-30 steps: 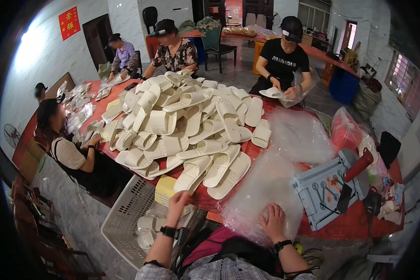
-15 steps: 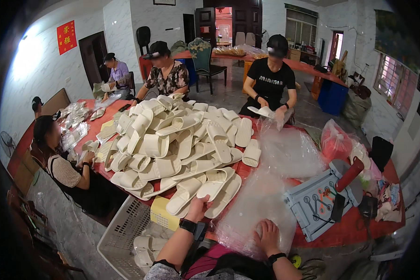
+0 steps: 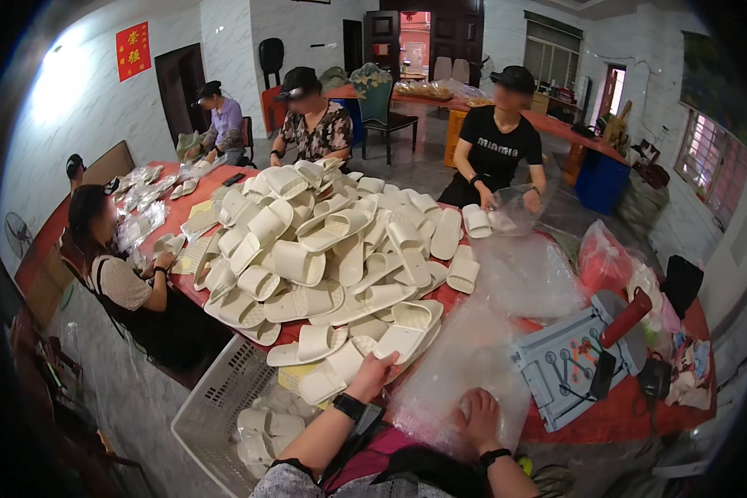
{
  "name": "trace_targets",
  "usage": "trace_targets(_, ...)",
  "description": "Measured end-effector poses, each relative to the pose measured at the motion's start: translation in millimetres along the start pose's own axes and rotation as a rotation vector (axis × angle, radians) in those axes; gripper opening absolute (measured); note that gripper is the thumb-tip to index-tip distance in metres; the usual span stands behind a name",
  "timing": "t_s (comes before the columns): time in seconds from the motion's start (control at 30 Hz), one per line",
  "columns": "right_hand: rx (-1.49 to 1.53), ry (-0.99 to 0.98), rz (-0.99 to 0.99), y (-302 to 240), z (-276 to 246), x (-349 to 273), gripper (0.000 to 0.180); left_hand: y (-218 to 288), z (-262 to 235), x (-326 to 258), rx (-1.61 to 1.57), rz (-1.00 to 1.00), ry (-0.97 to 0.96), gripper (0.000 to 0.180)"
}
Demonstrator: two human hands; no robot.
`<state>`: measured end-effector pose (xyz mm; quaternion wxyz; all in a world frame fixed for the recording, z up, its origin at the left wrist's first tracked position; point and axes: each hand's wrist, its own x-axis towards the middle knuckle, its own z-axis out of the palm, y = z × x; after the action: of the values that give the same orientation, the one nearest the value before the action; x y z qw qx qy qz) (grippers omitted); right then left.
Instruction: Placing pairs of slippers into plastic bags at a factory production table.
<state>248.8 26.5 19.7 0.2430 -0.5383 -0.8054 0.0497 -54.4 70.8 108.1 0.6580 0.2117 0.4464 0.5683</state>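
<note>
My left hand point(image 3: 375, 372) grips the near end of a cream slipper point(image 3: 404, 337) at the front of a big heap of cream slippers point(image 3: 324, 241) on the red table point(image 3: 598, 423). My right hand point(image 3: 479, 415) presses flat on a stack of clear plastic bags point(image 3: 465, 365) at the table's near edge, fingers spread. A black band sits on each wrist.
A white plastic basket point(image 3: 224, 407) with several slippers stands by my left knee. A grey sealing machine with a red handle point(image 3: 585, 353) sits to the right. Four other people work around the table; one in black point(image 3: 502, 158) bags a slipper opposite.
The view has risen. My left hand reached forward from the table edge and took hold of a slipper. My right hand stayed on the plastic bags.
</note>
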Motion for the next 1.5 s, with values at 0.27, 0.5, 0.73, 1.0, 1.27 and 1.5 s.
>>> trace_targets(0.27,0.028,-0.022,0.049,1,-2,4,0.053,12,-48,-49,1.302,0.568,0.378,0.051)
trace_targets(0.5,0.026,0.001,0.037,-4,-2,3,0.051,29,-146,-40,1.688,0.487,0.514,0.103)
trace_targets(0.73,0.033,-0.01,0.038,-5,-4,6,0.053,3,-139,-5,1.28,0.774,0.62,0.055)
trace_targets(1.0,0.088,-0.023,0.056,-1,-1,8,0.052,-8,-130,-26,0.899,0.772,0.651,0.03)
trace_targets(1.27,0.052,-0.014,0.035,2,1,3,0.052,8,-141,-78,0.91,0.703,0.563,0.032)
trace_targets(1.5,0.082,0.014,0.022,1,-17,8,0.055,38,-92,-117,0.457,0.792,0.574,0.017)
